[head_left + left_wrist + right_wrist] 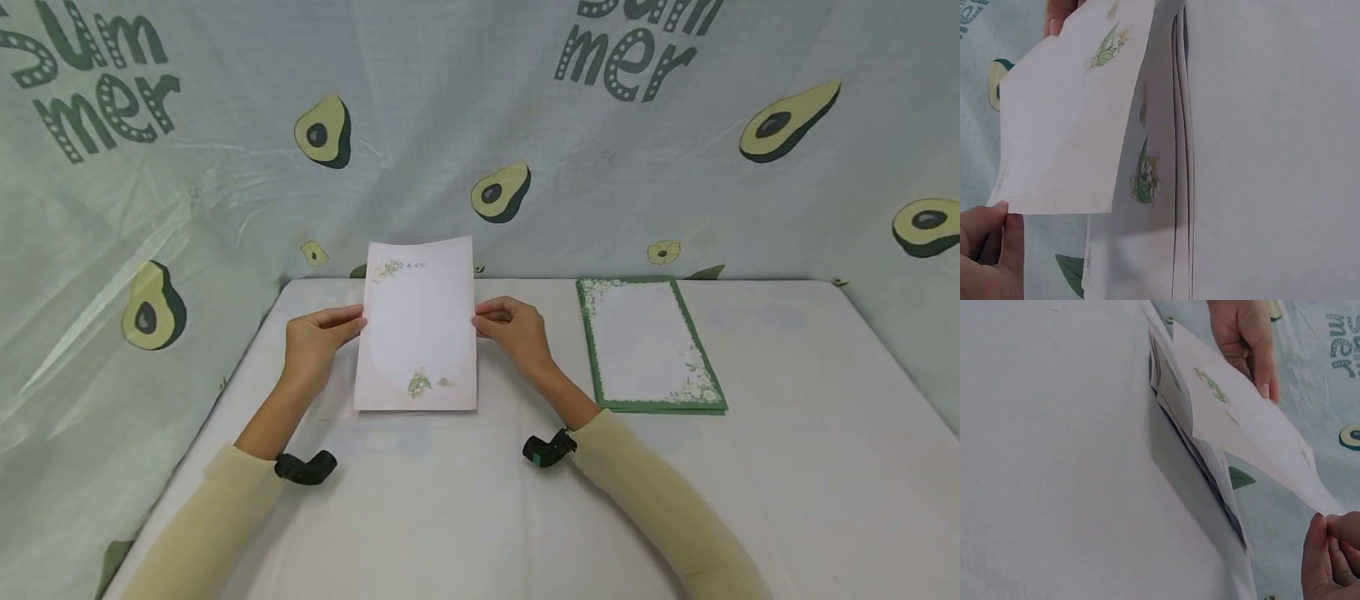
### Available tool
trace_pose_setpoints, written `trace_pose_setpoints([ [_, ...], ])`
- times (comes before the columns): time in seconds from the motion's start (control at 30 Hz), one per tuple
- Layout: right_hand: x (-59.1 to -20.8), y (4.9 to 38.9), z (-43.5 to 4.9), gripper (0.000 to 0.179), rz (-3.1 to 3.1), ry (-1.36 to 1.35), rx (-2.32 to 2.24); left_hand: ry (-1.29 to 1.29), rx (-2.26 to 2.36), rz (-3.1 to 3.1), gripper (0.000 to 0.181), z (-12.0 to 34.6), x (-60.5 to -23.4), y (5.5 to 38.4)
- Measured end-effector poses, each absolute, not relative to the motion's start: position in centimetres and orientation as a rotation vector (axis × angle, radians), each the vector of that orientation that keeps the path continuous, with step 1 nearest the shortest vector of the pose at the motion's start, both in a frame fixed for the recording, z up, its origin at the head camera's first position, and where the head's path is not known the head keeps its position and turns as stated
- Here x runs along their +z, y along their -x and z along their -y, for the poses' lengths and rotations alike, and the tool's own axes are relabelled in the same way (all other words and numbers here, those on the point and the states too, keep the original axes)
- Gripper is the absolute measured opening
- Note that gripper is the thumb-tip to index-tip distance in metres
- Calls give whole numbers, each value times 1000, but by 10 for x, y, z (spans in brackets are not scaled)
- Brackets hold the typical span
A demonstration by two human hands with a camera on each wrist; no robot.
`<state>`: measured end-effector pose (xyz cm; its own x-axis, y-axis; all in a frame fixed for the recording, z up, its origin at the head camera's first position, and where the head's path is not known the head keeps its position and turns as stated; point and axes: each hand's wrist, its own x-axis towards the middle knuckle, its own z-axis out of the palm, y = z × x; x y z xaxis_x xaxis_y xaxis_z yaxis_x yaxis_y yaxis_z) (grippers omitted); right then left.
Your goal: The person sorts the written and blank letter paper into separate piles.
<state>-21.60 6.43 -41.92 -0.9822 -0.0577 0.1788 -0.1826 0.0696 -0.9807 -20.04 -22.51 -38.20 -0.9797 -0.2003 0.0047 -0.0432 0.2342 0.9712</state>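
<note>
Between my two hands hangs a white sheet of paper (420, 325) with small printed green plants at its top left and bottom. My left hand (315, 342) pinches its left edge between thumb and fingers. The right hand (517, 333) pinches the opposite edge the same way. Both wrist views show the paper tilted up, with several similar sheets (1147, 250) lying beneath it on the table. The left wrist view shows a matching plant print on the top sheet of that pile.
To the right on the white table (450, 517) lies a pile of green-bordered sheets (637, 342) with white flower prints. A pale cloth backdrop (420, 100) with avocado prints rises behind the table and along its left side.
</note>
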Motion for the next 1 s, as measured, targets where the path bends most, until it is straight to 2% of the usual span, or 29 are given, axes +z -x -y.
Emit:
trace_pose_setpoints([
  [1.0,-417,217,-35,15,2154,-179,2089,-369,-1968,2151,33,243,-386,199],
])
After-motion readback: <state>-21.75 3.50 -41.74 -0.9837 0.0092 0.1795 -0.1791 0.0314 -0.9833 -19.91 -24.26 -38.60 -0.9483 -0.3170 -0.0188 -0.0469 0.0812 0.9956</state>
